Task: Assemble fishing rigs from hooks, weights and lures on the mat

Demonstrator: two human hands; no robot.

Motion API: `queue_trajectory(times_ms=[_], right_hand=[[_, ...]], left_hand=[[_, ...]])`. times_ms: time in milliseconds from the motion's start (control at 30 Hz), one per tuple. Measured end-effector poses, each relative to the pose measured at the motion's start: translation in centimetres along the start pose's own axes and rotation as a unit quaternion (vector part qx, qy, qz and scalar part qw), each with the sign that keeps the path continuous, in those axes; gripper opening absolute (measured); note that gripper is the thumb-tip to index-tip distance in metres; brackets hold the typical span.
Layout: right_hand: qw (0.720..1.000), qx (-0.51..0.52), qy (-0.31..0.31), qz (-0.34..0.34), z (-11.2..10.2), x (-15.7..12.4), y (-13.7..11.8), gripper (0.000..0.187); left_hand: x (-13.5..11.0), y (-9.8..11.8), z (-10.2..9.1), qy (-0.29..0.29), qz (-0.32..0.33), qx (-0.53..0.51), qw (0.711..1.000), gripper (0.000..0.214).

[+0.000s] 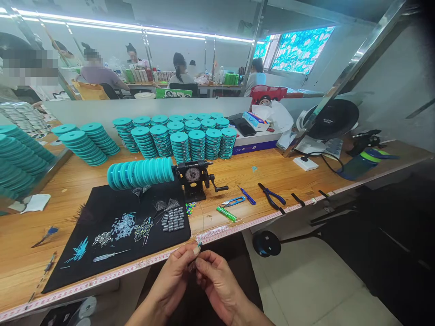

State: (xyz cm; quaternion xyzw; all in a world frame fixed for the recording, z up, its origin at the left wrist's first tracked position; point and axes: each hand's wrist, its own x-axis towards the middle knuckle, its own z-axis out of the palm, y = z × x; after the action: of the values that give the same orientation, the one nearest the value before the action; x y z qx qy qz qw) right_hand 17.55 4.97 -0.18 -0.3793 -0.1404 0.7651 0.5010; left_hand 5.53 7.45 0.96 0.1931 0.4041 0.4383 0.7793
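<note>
Just off the bench (234,174), a small teal piece (199,243) is looking partway done; remaining steps I'm not making out. Left hand (175,271) is pinching it, tip poking past the fingers; right hand (219,276) is pressing thumb to forefinger, contents hidden. Farther, loose parts (124,226) are lying on black mat (105,203).

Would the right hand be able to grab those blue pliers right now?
Probably yes: the right hand would have to open its pinch first, but nothing tall stands between it and the blue pliers.
</note>
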Motion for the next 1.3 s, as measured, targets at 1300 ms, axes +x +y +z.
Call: queue_trajectory(times_ms=[1300], right_hand=[[0.953, -0.283, -0.098, 0.044, -0.8, -1.9, -3.3, 0.029]], left_hand=[[-2.8, 0.5, -3.1, -0.026, 0.129, 0.249, 0.959, 0.022]])
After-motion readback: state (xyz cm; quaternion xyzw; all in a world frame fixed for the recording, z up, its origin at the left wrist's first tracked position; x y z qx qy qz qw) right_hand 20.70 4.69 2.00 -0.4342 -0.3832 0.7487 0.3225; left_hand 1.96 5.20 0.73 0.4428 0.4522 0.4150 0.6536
